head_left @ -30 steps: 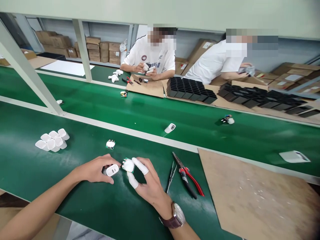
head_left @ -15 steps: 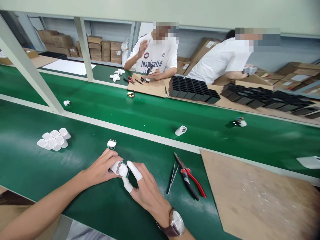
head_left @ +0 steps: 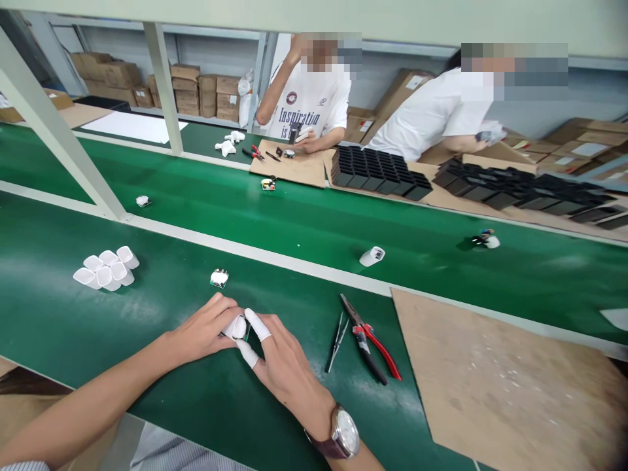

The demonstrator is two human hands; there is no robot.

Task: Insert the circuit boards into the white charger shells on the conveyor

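My left hand (head_left: 203,327) is closed around a small white plastic housing (head_left: 229,325), its open end facing right. A circuit board with a white lump (head_left: 239,328) sits partly inside that opening. Thumb and forefinger of my right hand (head_left: 284,363), both in white finger cots, pinch the board at its outer end. Just beyond my left hand lies another circuit board (head_left: 219,279) with a white top. Tweezers (head_left: 338,343) and red-and-black long-nose pliers (head_left: 367,340) rest to the right of my right hand.
Several white housings (head_left: 105,269) stand grouped at left. A cardboard sheet (head_left: 500,379) covers the right side. Beyond a pale rail (head_left: 275,257), the green belt (head_left: 210,203) carries scattered parts. Two people work across it, near black cases (head_left: 377,173). A slanted post (head_left: 63,124) rises at left.
The circuit board has gone deeper into the housing, and my right fingers have followed it left. Parts on the belt have shifted right. The facing person's raised hand has moved up to the head.
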